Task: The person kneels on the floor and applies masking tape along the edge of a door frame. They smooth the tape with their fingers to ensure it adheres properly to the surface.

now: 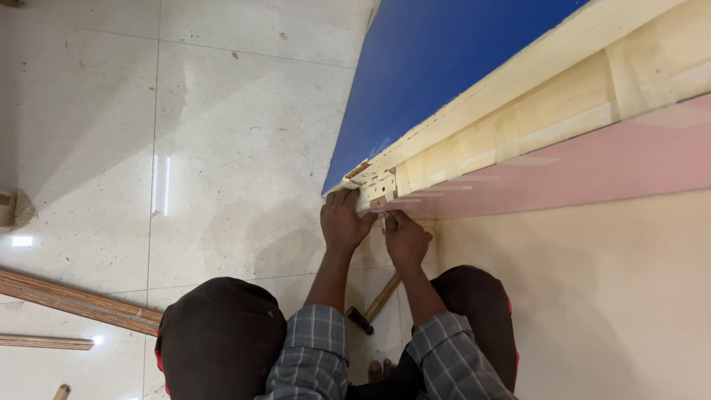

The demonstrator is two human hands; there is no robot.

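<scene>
At frame centre my left hand [343, 221] curls its fingers over the corner of the blue-faced wooden panel [444, 74]. My right hand [404, 237] pinches something too small to identify against its edge. I judge the panel stiff and heavy, best gripped along that thick pale edge.

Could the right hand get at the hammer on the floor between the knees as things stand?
Probably yes. The hammer lies on bare tile just below the right hand, with nothing over it. That hand is now at the wooden panel's corner, so it would have to let go first.

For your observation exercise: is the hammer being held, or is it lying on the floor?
Lying on the floor. The hammer rests on the tiles between the person's knees, while the left hand and right hand are up at the board's corner.
</scene>
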